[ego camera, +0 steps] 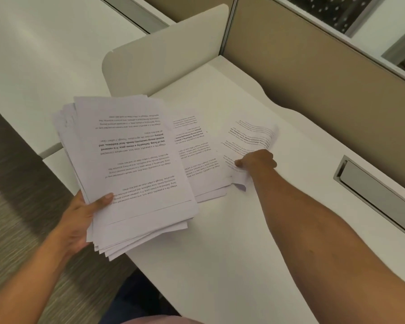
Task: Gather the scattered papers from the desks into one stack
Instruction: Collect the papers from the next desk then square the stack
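My left hand [80, 220] grips a thick, uneven stack of printed papers [131, 164] by its near left edge, thumb on top, holding it over the front left edge of the white desk [243, 242]. More printed sheets [204, 160] lie on the desk just right of the stack, partly under it. My right hand [257, 161] is closed on the rightmost loose sheet [248, 139], pinching its near edge. That sheet curls up and its far end is blurred.
A beige partition wall [313, 78] borders the desk at the back right. A metal cable slot [372, 190] is set into the desk on the right. A low white divider [168, 54] separates a neighbouring desk [45, 54] on the left. Carpet floor [14, 183] lies lower left.
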### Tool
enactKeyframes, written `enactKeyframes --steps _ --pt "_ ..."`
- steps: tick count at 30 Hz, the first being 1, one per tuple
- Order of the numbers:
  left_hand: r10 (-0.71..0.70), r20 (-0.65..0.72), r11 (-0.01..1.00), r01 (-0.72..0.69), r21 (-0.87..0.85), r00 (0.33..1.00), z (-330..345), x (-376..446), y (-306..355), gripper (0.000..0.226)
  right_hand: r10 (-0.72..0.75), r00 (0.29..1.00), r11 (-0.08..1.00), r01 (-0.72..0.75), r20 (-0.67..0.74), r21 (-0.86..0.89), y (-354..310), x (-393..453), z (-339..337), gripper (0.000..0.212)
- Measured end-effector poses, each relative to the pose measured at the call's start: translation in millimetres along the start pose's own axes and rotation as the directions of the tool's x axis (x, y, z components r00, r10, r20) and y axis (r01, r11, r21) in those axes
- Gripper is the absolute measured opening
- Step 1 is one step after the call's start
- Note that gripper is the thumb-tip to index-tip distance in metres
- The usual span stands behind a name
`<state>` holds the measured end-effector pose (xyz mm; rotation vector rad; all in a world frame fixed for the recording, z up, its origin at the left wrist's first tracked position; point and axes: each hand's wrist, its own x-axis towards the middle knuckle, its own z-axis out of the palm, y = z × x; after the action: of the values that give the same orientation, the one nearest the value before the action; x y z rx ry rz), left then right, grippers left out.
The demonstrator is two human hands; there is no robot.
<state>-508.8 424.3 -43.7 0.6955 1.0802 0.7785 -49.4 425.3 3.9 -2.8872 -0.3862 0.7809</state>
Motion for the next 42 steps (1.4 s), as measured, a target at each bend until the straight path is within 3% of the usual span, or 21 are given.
enactKeyframes --steps 5,9,12,14,18,21,23,25,27,29,32,36,39,42 --pt "-0.024 -0.013 1.000 0.024 -0.020 1.000 -5.3 -1.8 -3.5 0.061 0.010 0.995 0.975 -0.031 0.096 0.218 4.6 12.2 -4.9 0.081" --pt "-0.033 -0.003 0.999 0.033 -0.034 0.999 -4.2 -2.4 -4.9 0.055 -0.135 0.991 0.842 0.108 0.012 0.529 13.1 11.7 -17.2 0.037" --pt "-0.036 0.014 0.999 0.037 -0.039 0.999 -0.9 -2.3 -6.4 0.050 -0.352 0.936 0.659 0.244 0.005 0.711 9.9 -8.6 -43.7 0.058" --pt "-0.046 0.018 0.998 0.047 -0.040 0.999 3.2 -1.6 -8.0 0.051 -0.511 0.859 0.571 0.324 0.018 0.755 -0.1 -34.4 -65.1 0.065" --pt "-0.052 0.029 0.997 0.053 -0.052 0.998 14.7 0.8 -11.6 0.053 -0.795 0.584 0.444 0.377 0.164 0.813 -17.3 -99.0 -94.7 0.062" --pt "-0.061 0.042 0.997 0.063 -0.045 0.997 27.2 2.0 -12.9 0.051 -0.870 0.381 0.435 0.288 0.314 0.853 -27.0 -139.7 -91.2 0.062" --pt "-0.053 0.061 0.998 0.055 -0.026 0.997 34.7 0.1 -12.1 0.055 -0.867 0.305 0.473 0.249 0.395 0.845 -32.5 -159.7 -73.4 0.062" --pt "-0.053 0.094 0.998 0.055 -0.013 0.994 38.9 -3.5 -10.0 0.075 -0.826 0.343 0.543 0.265 0.449 0.797 -34.4 -173.4 -44.6 0.065" --pt "-0.058 0.103 0.998 0.062 -0.034 0.993 40.3 -5.9 -8.6 0.093 -0.747 0.498 0.633 0.333 0.439 0.699 -29.8 -181.8 -14.2 0.077" --pt "-0.043 0.075 0.998 0.047 -0.051 0.996 37.8 -6.7 -8.6 0.088 -0.704 0.630 0.692 0.500 0.330 0.521 -23.2 -187.9 11.2 0.083" --pt "-0.028 0.032 0.996 0.030 -0.087 0.999 29.7 -8.1 -8.1 0.057 -0.738 0.639 0.675 0.702 0.216 0.228 -18.2 -196.1 35.0 0.097" --pt "-0.009 0.017 0.993 0.011 -0.120 1.000 16.2 -13.0 -8.0 0.061 -0.762 0.595 0.609 0.793 0.256 -0.029 -21.3 -204.0 49.2 0.135" --pt "0.018 0.000 0.989 -0.017 -0.148 1.000 2.0 -15.8 -11.0 0.059 -0.721 0.653 0.658 0.750 0.233 -0.067 -31.6 -187.3 41.9 0.126" --pt "0.045 -0.014 0.989 -0.047 -0.143 0.999 -18.2 -16.9 -14.3 0.056 -0.676 0.730 0.734 0.679 0.102 -0.004 -42.5 -149.8 32.9 0.091"
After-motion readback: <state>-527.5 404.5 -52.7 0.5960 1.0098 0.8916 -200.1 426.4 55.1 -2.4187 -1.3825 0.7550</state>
